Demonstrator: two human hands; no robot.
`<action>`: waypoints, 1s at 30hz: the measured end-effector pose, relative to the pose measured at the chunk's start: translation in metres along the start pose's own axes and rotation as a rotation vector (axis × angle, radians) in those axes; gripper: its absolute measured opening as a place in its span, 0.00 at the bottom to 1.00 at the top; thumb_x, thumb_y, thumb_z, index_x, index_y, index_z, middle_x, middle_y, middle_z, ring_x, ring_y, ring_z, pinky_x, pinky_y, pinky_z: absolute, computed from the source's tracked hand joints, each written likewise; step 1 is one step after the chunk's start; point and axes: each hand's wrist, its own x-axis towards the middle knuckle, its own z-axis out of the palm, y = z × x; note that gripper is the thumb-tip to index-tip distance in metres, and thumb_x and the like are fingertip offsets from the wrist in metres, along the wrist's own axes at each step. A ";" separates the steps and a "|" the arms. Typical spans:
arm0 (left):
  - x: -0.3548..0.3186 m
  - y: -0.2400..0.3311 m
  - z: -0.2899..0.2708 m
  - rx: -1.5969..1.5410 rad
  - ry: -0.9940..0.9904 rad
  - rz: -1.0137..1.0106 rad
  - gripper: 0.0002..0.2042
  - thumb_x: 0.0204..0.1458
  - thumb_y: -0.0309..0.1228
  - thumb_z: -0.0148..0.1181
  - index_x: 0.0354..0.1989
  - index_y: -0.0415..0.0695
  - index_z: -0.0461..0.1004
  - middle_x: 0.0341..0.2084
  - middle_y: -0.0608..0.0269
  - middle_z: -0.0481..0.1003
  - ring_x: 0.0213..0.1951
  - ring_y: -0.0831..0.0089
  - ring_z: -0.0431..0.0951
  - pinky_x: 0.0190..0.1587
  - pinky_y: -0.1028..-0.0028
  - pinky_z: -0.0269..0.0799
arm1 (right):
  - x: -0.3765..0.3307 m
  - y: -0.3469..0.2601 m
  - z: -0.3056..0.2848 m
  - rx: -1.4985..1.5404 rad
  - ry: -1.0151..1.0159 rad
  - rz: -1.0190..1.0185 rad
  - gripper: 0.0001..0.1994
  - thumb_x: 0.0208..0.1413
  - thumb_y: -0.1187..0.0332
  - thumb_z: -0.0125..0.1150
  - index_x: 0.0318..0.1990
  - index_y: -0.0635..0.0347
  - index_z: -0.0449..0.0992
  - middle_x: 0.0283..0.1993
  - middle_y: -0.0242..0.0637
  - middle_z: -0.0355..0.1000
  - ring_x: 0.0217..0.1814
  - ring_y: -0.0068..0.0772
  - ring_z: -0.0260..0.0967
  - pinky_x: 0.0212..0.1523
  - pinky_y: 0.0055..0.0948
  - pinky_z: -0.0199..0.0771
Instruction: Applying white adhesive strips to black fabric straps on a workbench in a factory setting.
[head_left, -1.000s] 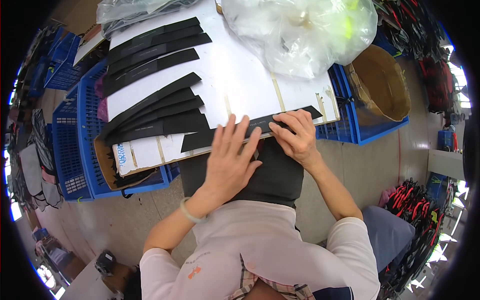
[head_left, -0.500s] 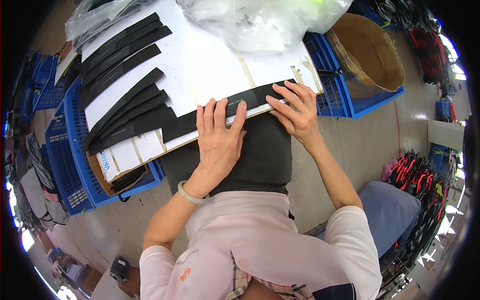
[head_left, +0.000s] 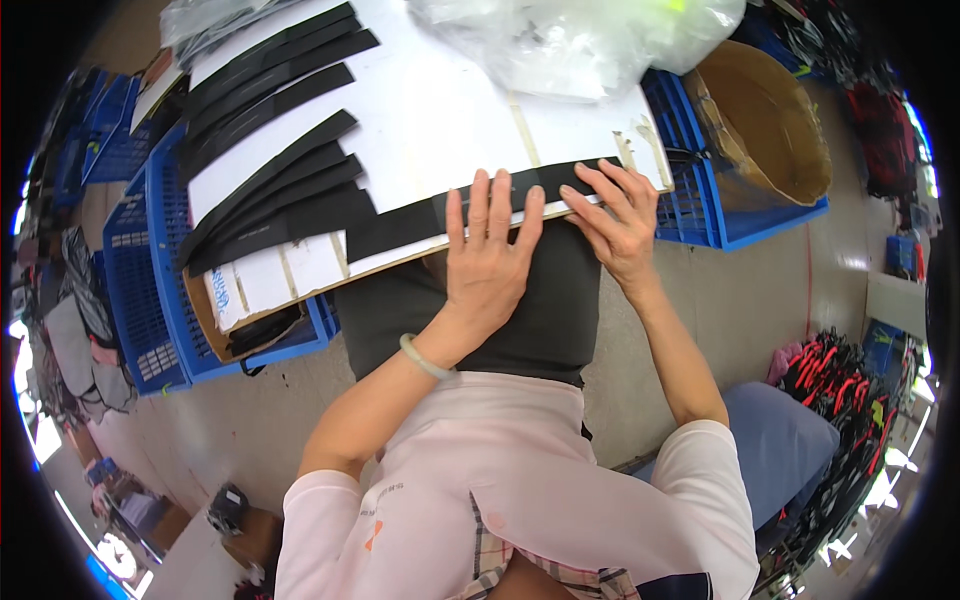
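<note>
A person sits with a white board (head_left: 440,130) in front of them. The board lies on top of blue crates (head_left: 165,300), like a table.

A long black strip (head_left: 400,225) lies along the near edge of the board. The left hand (head_left: 490,265) lies flat on this strip. Its fingers (head_left: 480,205) are straight, a little spread, and point away from the person. They press down and do not pinch anything. A pale green bangle (head_left: 425,357) sits on the left wrist.

The right hand (head_left: 620,225) is just beside the left one. Its fingers (head_left: 590,190) are spread too, and their tips touch the right end of the same strip, near the board's corner.

Under both hands, a dark cloth (head_left: 540,320) hangs down from the board's edge onto the person's lap.

More black strips (head_left: 270,190) lie in rows on the left part of the board, well apart from the hands. A big clear plastic bag (head_left: 590,40) sits at the far side of the board. A brown cardboard box (head_left: 775,125) stands in a blue crate on the right.
</note>
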 end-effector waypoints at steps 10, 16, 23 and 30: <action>-0.004 -0.006 0.003 -0.044 0.037 -0.011 0.24 0.52 0.25 0.51 0.60 0.45 0.67 0.62 0.42 0.60 0.66 0.48 0.58 0.67 0.50 0.47 | -0.001 -0.002 0.005 0.010 -0.004 -0.005 0.15 0.48 0.63 0.68 0.46 0.41 0.82 0.55 0.25 0.74 0.60 0.33 0.65 0.61 0.40 0.58; -0.003 -0.005 0.002 -0.057 0.047 -0.009 0.23 0.52 0.25 0.51 0.60 0.45 0.67 0.62 0.42 0.61 0.66 0.48 0.59 0.67 0.50 0.47 | -0.002 -0.003 0.002 -0.001 -0.021 0.013 0.15 0.48 0.64 0.68 0.46 0.42 0.82 0.55 0.25 0.74 0.60 0.34 0.65 0.62 0.41 0.57; -0.003 -0.004 0.006 -0.056 0.080 -0.023 0.27 0.47 0.24 0.59 0.60 0.45 0.67 0.61 0.46 0.62 0.65 0.50 0.60 0.66 0.49 0.49 | -0.001 -0.003 0.001 0.000 -0.031 0.019 0.15 0.47 0.64 0.69 0.46 0.41 0.82 0.55 0.25 0.74 0.61 0.34 0.65 0.62 0.41 0.58; -0.003 -0.005 0.008 -0.069 0.084 -0.027 0.28 0.45 0.23 0.60 0.60 0.44 0.67 0.61 0.46 0.61 0.65 0.50 0.60 0.66 0.49 0.48 | -0.001 -0.004 0.003 0.014 -0.013 0.026 0.15 0.47 0.64 0.69 0.45 0.40 0.83 0.55 0.25 0.74 0.61 0.33 0.65 0.62 0.39 0.58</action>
